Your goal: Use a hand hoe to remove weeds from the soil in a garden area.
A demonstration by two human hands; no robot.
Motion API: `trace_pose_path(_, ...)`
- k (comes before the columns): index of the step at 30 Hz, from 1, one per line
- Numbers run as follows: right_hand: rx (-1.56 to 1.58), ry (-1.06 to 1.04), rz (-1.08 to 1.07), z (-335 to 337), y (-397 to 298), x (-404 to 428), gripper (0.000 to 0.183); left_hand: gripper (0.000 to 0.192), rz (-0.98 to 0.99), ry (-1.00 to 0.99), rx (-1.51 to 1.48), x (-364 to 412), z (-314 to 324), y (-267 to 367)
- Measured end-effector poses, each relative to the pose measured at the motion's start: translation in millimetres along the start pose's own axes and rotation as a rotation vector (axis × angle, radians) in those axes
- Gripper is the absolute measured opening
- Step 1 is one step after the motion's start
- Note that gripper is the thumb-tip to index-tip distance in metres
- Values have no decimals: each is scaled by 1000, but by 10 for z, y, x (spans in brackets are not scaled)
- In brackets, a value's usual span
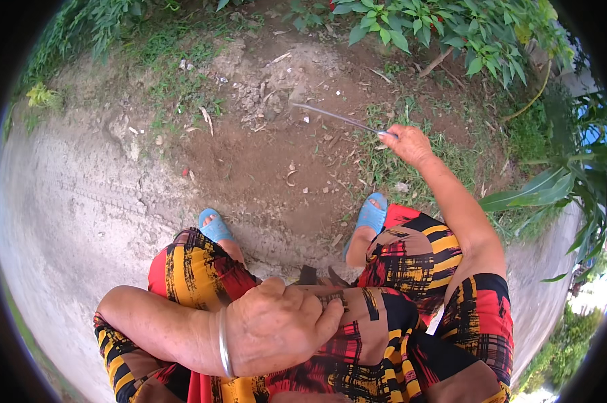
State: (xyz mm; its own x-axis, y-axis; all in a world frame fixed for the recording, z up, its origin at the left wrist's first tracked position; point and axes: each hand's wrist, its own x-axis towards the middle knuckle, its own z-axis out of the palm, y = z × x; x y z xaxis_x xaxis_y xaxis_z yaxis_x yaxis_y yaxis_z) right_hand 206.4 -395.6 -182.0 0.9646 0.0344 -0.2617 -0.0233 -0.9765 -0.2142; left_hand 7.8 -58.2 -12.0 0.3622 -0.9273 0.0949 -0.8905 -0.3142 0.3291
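Observation:
My right hand [409, 143] reaches out over the ground, its fingers closed around the handle of a thin metal hand tool [334, 115]. The slender shaft or blade points left and slightly away from me, over bare brown soil [253, 166]; its far end is blurred, so its exact kind is unclear. A patch of cut or flattened grass [402, 174] lies just below that hand. My left hand [278, 325] rests across my lap with its back up and fingers curled; nothing shows in it, though the palm is hidden. A silver bangle [224, 342] circles that wrist.
Both feet, in blue slippers [371, 214], stand apart on the ground. Leafy plants with red fruits [429, 27] overhang the far right, and long green leaves [535, 194] reach in nearer. Dry clods [258, 95] lie ahead. Pale hard ground [76, 216] stretches left.

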Motion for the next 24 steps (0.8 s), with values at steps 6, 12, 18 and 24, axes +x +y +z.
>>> trace_pose_path(6,-172,71,71,-18,516,-38,42,35,-2,-3,-1,-5,-6,-5)
trace_pose_path(12,-173,91,241,-35,776,-206,46,32,0,-10,7,-41,28,0)
trace_pose_path(18,51,66,77,65,275,82,47,33,-1,-20,3,12,-13,-6)
trace_pose_path(24,-125,37,113,-83,596,-97,45,31,-18,-24,-6,-2,-26,2)
